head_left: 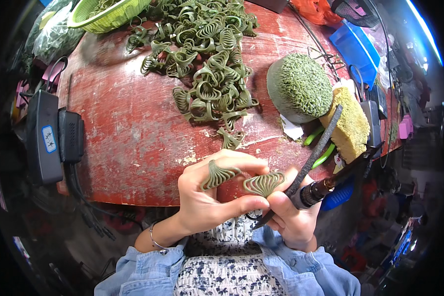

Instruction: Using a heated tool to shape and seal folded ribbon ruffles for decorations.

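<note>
While my left hand (pixel 207 197) pinches two green fan-shaped pieces (pixel 264 183), my right hand (pixel 291 217) grips a dark tool (pixel 314 155) against one. Beyond, a large heap of pieces (pixel 207 54) on the red table (pixel 133 133) looks unworked, so I judge most remains.

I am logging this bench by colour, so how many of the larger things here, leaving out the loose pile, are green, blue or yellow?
Green: 4: green basket, textured dome, and the two fan-shaped pieces at the left hand and right hand.
Blue: 1: blue tray.
Yellow: 1: yellow sponge block.
Total: 6.
</note>
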The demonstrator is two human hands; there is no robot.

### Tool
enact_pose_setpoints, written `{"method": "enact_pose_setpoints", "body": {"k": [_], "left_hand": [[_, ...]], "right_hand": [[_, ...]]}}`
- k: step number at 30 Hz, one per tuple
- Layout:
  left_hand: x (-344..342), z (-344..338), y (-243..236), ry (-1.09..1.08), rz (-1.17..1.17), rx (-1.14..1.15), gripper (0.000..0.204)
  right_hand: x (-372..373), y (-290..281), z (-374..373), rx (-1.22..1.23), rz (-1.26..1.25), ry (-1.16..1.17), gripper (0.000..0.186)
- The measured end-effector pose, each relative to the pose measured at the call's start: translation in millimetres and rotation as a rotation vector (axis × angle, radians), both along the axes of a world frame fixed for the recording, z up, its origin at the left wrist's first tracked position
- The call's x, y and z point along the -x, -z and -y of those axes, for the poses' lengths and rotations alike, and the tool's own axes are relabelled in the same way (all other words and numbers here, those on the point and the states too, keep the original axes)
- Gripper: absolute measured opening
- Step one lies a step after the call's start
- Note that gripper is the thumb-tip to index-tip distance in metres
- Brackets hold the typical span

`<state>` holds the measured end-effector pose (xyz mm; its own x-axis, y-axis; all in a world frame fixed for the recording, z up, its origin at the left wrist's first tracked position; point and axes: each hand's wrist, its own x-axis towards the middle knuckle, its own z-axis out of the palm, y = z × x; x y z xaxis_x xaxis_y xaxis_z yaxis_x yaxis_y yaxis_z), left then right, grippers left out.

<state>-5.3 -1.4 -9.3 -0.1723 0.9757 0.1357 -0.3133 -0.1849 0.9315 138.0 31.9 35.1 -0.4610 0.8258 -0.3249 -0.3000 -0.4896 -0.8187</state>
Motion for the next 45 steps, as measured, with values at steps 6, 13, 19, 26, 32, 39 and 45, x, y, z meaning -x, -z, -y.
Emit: {"method": "enact_pose_setpoints", "body": {"k": [6, 13, 19, 26, 32, 39, 45], "left_hand": [[2, 0, 0, -0.026, 0.001, -0.071, 0.04], [8, -3, 3, -0.037, -0.047, -0.192, 0.036], [7, -2, 1, -0.084, -0.106, -0.181, 0.032], [6, -4, 4, -0.119, -0.143, -0.238, 0.034], [1, -2, 1, -0.165, -0.197, -0.226, 0.044], [13, -2, 5, 0.193, 0.052, -0.051, 0.03], [3, -1, -2, 0.191, 0.241, 0.088, 0.016]], "right_hand": [[1, -3, 2, -0.057, 0.015, -0.032, 0.013], [2, -3, 6, -0.056, 0.088, -0.055, 0.011], [2, -4, 6, -0.067, 0.131, -0.095, 0.012], [1, -2, 6, -0.008, 0.113, -0.063, 0.016], [0, 2, -1, 0.036, 0.047, -0.042, 0.016], [-5, -2, -11, 0.009, 0.003, -0.131, 0.018], [-8, -4, -12, -0.092, 0.177, -0.101, 0.024]]}}
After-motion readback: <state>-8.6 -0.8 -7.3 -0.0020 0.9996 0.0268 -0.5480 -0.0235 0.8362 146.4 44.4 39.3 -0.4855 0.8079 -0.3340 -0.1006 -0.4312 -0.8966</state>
